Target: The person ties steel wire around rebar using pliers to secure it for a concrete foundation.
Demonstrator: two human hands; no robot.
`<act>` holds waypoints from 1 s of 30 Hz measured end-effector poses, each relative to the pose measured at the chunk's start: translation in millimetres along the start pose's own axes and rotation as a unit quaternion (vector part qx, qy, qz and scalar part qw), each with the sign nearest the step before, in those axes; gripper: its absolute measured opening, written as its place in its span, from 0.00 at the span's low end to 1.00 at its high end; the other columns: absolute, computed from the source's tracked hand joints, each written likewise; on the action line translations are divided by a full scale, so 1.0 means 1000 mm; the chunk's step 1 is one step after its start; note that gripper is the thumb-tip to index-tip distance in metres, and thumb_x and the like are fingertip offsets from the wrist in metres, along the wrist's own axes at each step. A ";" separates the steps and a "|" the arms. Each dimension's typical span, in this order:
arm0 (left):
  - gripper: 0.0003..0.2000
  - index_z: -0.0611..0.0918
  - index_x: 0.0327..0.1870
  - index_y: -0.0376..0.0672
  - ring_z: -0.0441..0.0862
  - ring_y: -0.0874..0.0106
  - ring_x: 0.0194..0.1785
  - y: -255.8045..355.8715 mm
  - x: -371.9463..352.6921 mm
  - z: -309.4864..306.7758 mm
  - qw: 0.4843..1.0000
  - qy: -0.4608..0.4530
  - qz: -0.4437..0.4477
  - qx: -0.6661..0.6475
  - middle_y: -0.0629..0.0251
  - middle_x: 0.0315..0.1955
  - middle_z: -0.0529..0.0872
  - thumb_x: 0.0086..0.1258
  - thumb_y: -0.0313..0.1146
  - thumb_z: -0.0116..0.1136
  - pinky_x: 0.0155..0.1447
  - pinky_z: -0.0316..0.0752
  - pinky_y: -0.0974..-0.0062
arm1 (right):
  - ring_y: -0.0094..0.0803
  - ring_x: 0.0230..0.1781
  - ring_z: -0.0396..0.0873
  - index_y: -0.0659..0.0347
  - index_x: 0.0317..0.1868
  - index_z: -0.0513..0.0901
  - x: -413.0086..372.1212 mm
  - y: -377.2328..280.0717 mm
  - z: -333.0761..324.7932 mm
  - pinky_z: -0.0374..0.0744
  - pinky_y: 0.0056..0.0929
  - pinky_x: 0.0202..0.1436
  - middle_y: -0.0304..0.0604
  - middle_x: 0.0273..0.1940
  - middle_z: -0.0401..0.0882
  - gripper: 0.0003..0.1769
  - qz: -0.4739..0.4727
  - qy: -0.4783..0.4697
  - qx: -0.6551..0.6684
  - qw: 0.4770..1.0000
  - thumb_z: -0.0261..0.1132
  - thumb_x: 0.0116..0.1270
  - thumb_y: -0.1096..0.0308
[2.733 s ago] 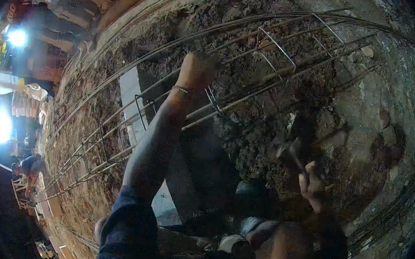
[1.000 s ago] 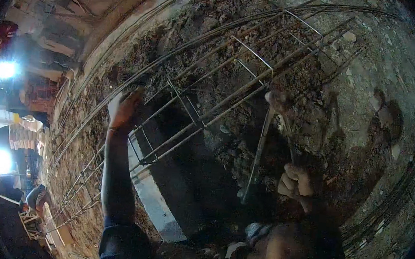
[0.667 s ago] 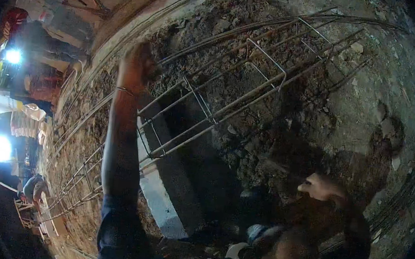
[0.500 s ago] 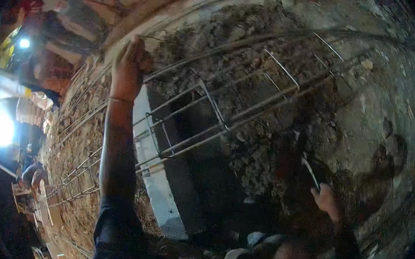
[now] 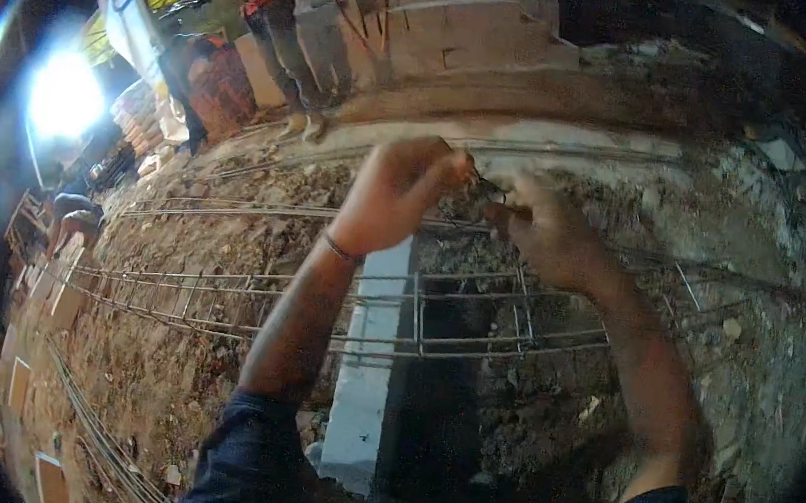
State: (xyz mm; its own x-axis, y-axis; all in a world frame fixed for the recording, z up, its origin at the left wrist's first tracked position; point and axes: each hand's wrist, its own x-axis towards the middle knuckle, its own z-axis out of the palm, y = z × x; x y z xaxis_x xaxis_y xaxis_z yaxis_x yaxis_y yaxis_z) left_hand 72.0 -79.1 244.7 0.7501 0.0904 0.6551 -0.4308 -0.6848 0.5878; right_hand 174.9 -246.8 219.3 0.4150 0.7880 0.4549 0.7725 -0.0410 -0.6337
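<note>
A rebar cage (image 5: 420,316) of long bars and rectangular stirrups lies across the view in front of me. Above its far bars, my left hand (image 5: 399,193) is closed with the fingertips pinched, a dark band round the wrist. Close to its right, my right hand (image 5: 550,232) is closed too, fingers bent toward the left one. A thin dark piece (image 5: 489,186), like wire or a slim tool tip, shows between the fingertips; blur hides its kind. Beneath the cage runs a pale concrete beam (image 5: 358,412) beside a dark trench (image 5: 431,409).
Rough soil (image 5: 159,364) with loose stones surrounds the cage. More long bars (image 5: 99,436) lie at lower left. A person in red (image 5: 274,26) stands at the back, and another person (image 5: 75,215) bends down at far left. A bright lamp (image 5: 67,95) shines at upper left.
My view has turned, so the cage now runs nearly level. My right hand, earlier low at the right with a slender metal tool, has come up beside my left hand.
</note>
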 end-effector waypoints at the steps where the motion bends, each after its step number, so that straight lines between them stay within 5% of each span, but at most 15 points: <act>1: 0.17 0.72 0.20 0.36 0.62 0.80 0.20 -0.011 -0.002 -0.007 1.000 0.008 0.006 0.001 0.70 0.15 0.69 0.66 0.39 0.49 0.24 0.59 0.77 | 0.34 0.43 0.75 0.64 0.56 0.62 0.011 0.006 0.010 0.73 0.33 0.47 0.48 0.41 0.74 0.27 0.035 -0.057 0.041 0.997 0.52 0.65 0.52; 2: 0.17 0.74 0.26 0.34 0.65 0.81 0.22 -0.030 -0.004 -0.013 1.000 0.009 0.002 0.010 0.71 0.17 0.71 0.66 0.42 0.50 0.26 0.62 0.79 | 0.30 0.37 0.77 0.64 0.55 0.63 0.018 0.012 0.019 0.76 0.30 0.43 0.45 0.37 0.76 0.24 0.074 -0.116 0.080 0.987 0.51 0.67 0.55; 5: 0.19 0.77 0.33 0.32 0.70 0.81 0.25 -0.069 -0.006 -0.025 0.997 0.005 -0.069 0.018 0.68 0.21 0.76 0.66 0.45 0.49 0.30 0.68 0.80 | 0.31 0.30 0.74 0.66 0.45 0.72 -0.003 0.020 0.044 0.74 0.32 0.38 0.46 0.30 0.74 0.17 0.138 -0.084 0.171 0.972 0.54 0.65 0.60; 6: 0.20 0.77 0.36 0.31 0.72 0.80 0.26 -0.081 -0.007 -0.023 0.991 -0.016 -0.134 0.025 0.65 0.24 0.78 0.66 0.45 0.48 0.32 0.69 0.80 | 0.31 0.30 0.74 0.66 0.45 0.72 -0.006 0.039 0.051 0.74 0.32 0.38 0.46 0.30 0.74 0.17 0.148 -0.085 0.156 0.973 0.54 0.65 0.60; 9: 0.20 0.78 0.38 0.32 0.75 0.78 0.28 -0.118 -0.021 0.001 0.988 -0.014 -0.136 -0.073 0.63 0.28 0.81 0.67 0.45 0.47 0.33 0.71 0.78 | 0.28 0.25 0.72 0.65 0.37 0.76 -0.015 0.100 0.059 0.73 0.29 0.35 0.44 0.27 0.73 0.12 0.257 -0.099 0.058 0.960 0.53 0.64 0.63; 11: 0.19 0.79 0.39 0.34 0.74 0.80 0.27 -0.134 -0.026 0.021 0.972 -0.028 -0.162 -0.170 0.66 0.27 0.81 0.67 0.45 0.47 0.32 0.71 0.78 | 0.27 0.26 0.72 0.64 0.35 0.78 -0.004 0.112 0.049 0.72 0.27 0.33 0.43 0.25 0.73 0.11 0.138 0.063 -0.038 0.988 0.53 0.64 0.65; 15: 0.17 0.79 0.39 0.35 0.73 0.81 0.27 -0.137 -0.018 0.016 0.968 -0.038 -0.084 -0.233 0.67 0.27 0.81 0.67 0.43 0.47 0.30 0.68 0.79 | 0.25 0.24 0.65 0.65 0.34 0.78 0.011 0.109 0.066 0.68 0.25 0.33 0.42 0.21 0.67 0.11 0.178 0.093 -0.165 0.966 0.54 0.63 0.66; 16: 0.17 0.79 0.39 0.35 0.73 0.81 0.27 -0.131 -0.018 0.007 0.967 -0.033 -0.085 -0.239 0.67 0.27 0.81 0.67 0.43 0.47 0.30 0.68 0.79 | 0.25 0.24 0.65 0.65 0.34 0.78 0.011 0.109 0.077 0.68 0.25 0.33 0.42 0.21 0.67 0.11 0.179 0.087 -0.171 0.965 0.54 0.63 0.66; 18: 0.17 0.79 0.38 0.34 0.72 0.81 0.26 -0.125 -0.021 -0.009 0.977 -0.054 -0.096 -0.180 0.68 0.25 0.79 0.67 0.43 0.47 0.30 0.67 0.81 | 0.30 0.27 0.71 0.68 0.36 0.78 0.016 0.123 0.102 0.69 0.29 0.34 0.46 0.25 0.73 0.12 0.185 0.249 0.001 0.951 0.54 0.62 0.66; 20: 0.16 0.79 0.37 0.34 0.73 0.80 0.27 -0.163 -0.034 0.024 0.983 -0.050 -0.096 -0.147 0.67 0.26 0.80 0.67 0.41 0.48 0.32 0.68 0.80 | 0.37 0.35 0.75 0.71 0.39 0.78 -0.002 0.151 0.097 0.72 0.35 0.38 0.53 0.32 0.77 0.15 0.273 0.172 0.037 0.946 0.56 0.61 0.64; 22: 0.13 0.80 0.32 0.33 0.78 0.65 0.25 -0.160 -0.049 0.041 0.990 -0.061 -0.105 -0.074 0.54 0.20 0.80 0.63 0.36 0.49 0.32 0.72 0.70 | 0.40 0.35 0.77 0.64 0.40 0.80 -0.020 0.162 0.092 0.72 0.37 0.40 0.50 0.36 0.79 0.15 0.185 -0.046 -0.214 0.958 0.55 0.61 0.61; 23: 0.11 0.78 0.32 0.34 0.76 0.76 0.29 -0.140 -0.060 0.043 0.982 -0.108 -0.152 -0.020 0.60 0.26 0.81 0.65 0.34 0.49 0.34 0.71 0.76 | 0.43 0.36 0.77 0.64 0.36 0.80 -0.034 0.167 0.083 0.73 0.39 0.40 0.51 0.36 0.79 0.14 0.206 -0.078 -0.247 0.944 0.55 0.60 0.62; 25: 0.11 0.78 0.31 0.34 0.75 0.76 0.28 -0.144 -0.076 0.075 0.981 -0.135 -0.128 -0.053 0.60 0.24 0.80 0.65 0.34 0.49 0.33 0.70 0.75 | 0.43 0.37 0.77 0.65 0.34 0.80 -0.043 0.176 0.063 0.73 0.39 0.42 0.53 0.35 0.79 0.14 0.185 -0.267 -0.476 0.817 0.54 0.61 0.62; 27: 0.13 0.77 0.29 0.34 0.73 0.76 0.25 -0.125 -0.077 0.077 0.979 -0.151 -0.094 -0.098 0.63 0.20 0.78 0.65 0.36 0.49 0.30 0.68 0.75 | 0.45 0.36 0.76 0.62 0.35 0.80 -0.051 0.174 0.052 0.72 0.38 0.43 0.53 0.34 0.79 0.14 0.251 0.050 -0.239 0.937 0.54 0.61 0.60; 30: 0.13 0.78 0.31 0.33 0.74 0.71 0.21 -0.094 -0.044 0.056 0.991 -0.022 -0.053 -0.122 0.61 0.17 0.77 0.65 0.35 0.47 0.29 0.69 0.73 | 0.46 0.38 0.76 0.65 0.40 0.78 -0.032 0.114 0.026 0.73 0.41 0.41 0.53 0.37 0.78 0.18 0.210 0.141 -0.159 0.954 0.54 0.63 0.58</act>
State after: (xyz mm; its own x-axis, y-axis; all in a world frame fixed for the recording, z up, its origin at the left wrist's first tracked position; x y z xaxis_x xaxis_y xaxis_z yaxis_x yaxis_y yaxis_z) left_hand 107.6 -58.6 134.0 0.8165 0.1178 0.5653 -0.4527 -0.4772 0.7532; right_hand 237.6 -260.2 115.9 0.7980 0.4670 0.3809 0.5981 -0.5368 -0.5950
